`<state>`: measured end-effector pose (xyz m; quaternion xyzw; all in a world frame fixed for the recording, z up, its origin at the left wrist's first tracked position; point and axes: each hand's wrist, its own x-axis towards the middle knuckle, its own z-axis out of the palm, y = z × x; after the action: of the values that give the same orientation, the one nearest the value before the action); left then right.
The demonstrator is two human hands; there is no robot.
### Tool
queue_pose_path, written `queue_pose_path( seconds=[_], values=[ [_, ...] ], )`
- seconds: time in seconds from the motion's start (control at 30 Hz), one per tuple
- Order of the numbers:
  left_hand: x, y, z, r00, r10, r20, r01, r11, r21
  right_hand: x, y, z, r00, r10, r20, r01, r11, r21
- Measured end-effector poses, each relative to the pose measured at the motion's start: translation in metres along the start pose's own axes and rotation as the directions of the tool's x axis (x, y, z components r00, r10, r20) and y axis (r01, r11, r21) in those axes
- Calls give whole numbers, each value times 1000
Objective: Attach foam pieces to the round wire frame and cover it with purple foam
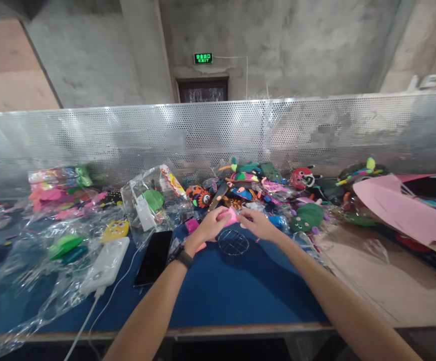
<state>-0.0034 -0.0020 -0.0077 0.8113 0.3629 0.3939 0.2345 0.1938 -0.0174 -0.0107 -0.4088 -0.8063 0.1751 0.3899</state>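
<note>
Both my hands meet over the blue mat (221, 291), holding a small pink soft piece (228, 215) between them. My left hand (209, 226), with a dark watch at the wrist, curls round its left side. My right hand (257, 224) pinches its right end. Just below them a small round wire mesh (233, 242) lies on the mat. Behind the hands is a heap of colourful felt toys (263, 188), some in clear bags.
A black phone (154, 257) and a white power bank (105, 264) with a cable lie left of my arms. Clear plastic bags (52, 260) with coloured pieces cover the left side. Pink sheets (398, 208) lie at the right. A perforated metal screen (218, 135) backs the table.
</note>
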Motion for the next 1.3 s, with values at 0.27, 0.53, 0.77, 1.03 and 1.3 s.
queue_pose_path(
  seconds=[0.27, 0.53, 0.77, 1.03, 1.3],
  values=[
    [-5, 10, 1, 994, 100, 46, -101, 994, 32, -4, -5, 3, 997, -58, 43, 63, 991, -117],
    [-8, 20, 1, 992, 112, 58, -115, 993, 41, -2, -11, 1, 998, -63, -31, 59, 993, -98],
    [-2, 9, 2, 994, -24, -103, 31, 997, 74, -1, -15, 4, 999, -14, -38, 17, 998, 68],
    [0, 16, 10, 984, 89, -155, -41, 957, 288, -5, -22, 7, 990, -60, 125, 47, 994, 103],
    [0, 16, 14, 992, 85, -90, -38, 901, 433, -5, -15, 7, 983, -129, 135, 138, 989, -61]
  ],
)
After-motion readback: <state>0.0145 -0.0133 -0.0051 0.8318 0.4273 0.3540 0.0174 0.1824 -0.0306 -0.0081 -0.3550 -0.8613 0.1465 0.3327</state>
